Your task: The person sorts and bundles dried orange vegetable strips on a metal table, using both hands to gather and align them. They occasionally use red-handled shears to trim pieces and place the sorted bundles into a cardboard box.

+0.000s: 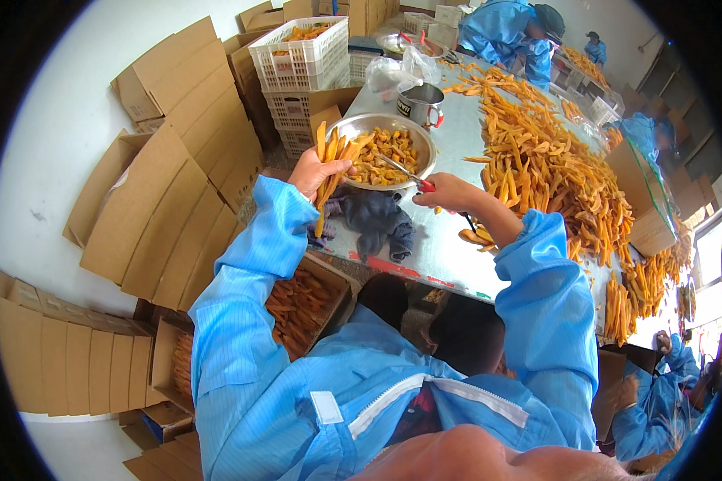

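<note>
My left hand (319, 171) holds a bunch of long orange dried strips (327, 198), which look like dried sweet potato, upright at the left rim of a round metal bowl (426, 153). Small orange pieces (391, 150) fill much of the bowl. My right hand (448, 193) is closed around the red handles of metal scissors (404, 171), whose blades reach over the bowl. Whether the blades are apart is unclear. A dark cloth (376, 219) lies just below the bowl. To the right spreads a large heap of orange strips (553, 162) on the metal table (457, 138).
A metal mug (420, 102) and a clear plastic bag (406, 72) stand behind the bowl. Stacked white crates (301, 66) and cardboard boxes (150, 222) line the left. An open box of strips (304, 306) sits beside my legs. Co-workers (505, 36) in blue are around the table.
</note>
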Motion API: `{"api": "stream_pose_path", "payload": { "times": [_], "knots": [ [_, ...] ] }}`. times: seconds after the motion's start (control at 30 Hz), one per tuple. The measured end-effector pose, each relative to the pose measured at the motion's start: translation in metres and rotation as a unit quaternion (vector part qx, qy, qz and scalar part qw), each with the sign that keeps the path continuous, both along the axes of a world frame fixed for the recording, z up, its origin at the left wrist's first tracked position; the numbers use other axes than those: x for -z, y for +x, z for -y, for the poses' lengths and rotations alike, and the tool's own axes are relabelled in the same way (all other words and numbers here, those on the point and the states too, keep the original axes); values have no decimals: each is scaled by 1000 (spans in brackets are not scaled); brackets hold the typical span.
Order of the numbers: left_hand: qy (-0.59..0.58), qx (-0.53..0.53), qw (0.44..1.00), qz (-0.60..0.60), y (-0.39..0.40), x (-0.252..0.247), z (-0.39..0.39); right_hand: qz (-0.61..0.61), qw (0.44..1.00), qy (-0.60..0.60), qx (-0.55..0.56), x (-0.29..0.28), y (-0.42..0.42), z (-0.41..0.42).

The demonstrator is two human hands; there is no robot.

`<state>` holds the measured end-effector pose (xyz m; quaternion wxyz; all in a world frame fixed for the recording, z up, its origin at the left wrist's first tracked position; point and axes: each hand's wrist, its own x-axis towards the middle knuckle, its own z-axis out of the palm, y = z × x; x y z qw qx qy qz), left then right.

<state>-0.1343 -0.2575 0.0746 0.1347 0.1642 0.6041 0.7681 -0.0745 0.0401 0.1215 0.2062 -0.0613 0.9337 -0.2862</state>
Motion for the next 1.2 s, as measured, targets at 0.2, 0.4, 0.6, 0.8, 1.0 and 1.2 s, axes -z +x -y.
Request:
{"api": "stream_pose_path", "payload": {
  "times": [0.2, 0.4, 0.6, 0.8, 1.0, 1.2],
  "knots": [
    [14, 42, 998, -42, 4, -10, -5, 58, 990, -126, 5, -13, 13, 0],
    [-34, 80, 996, -37, -1, -10, -20, 41, 988, -152, -8, -9, 10, 3],
    [-35, 90, 995, -31, -10, -14, -26, 25, 991, -131, 22, 2, 3, -4],
    [-80, 95, 992, 9, -22, -13, -29, -145, 989, 16, 28, -3, 1, -5],
    [-52, 145, 988, 29, -22, -13, -37, -231, 968, 96, 2, -7, 7, 0],
    [-20, 151, 987, 57, -18, -14, -41, -251, 964, 81, -20, -3, 5, -4]
  ]
}}
